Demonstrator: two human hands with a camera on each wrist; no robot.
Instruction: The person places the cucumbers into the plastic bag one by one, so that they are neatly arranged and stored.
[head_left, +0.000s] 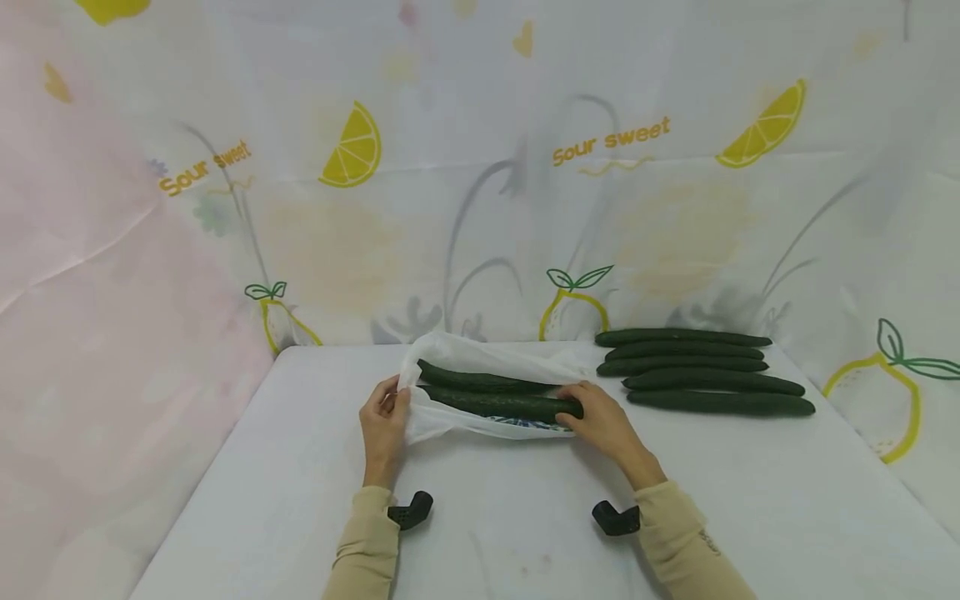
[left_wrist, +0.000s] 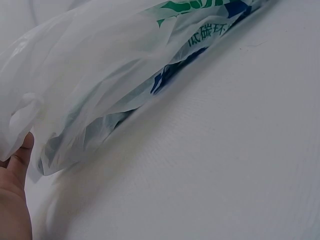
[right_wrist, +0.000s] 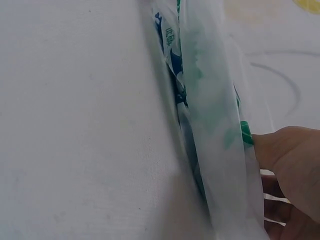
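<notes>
A white plastic bag (head_left: 480,354) lies lengthwise on the table with its upper side spread open. Inside it two long dark green cucumbers rest side by side, a rear one (head_left: 480,381) and a front one (head_left: 498,405). My left hand (head_left: 384,429) pinches the bag's left edge; the left wrist view shows thin film (left_wrist: 100,65) with green and blue print beside those fingers. At the other end, my right hand (head_left: 606,423) grips the front cucumber's right tip between thumb and fingers. In the right wrist view, the bag's side (right_wrist: 215,125) hides part of that hand.
Several more cucumbers (head_left: 720,403) lie in a stacked row at the back right of the white table (head_left: 300,500). A printed lemon-pattern cloth (head_left: 480,208) hangs along the table's back edge.
</notes>
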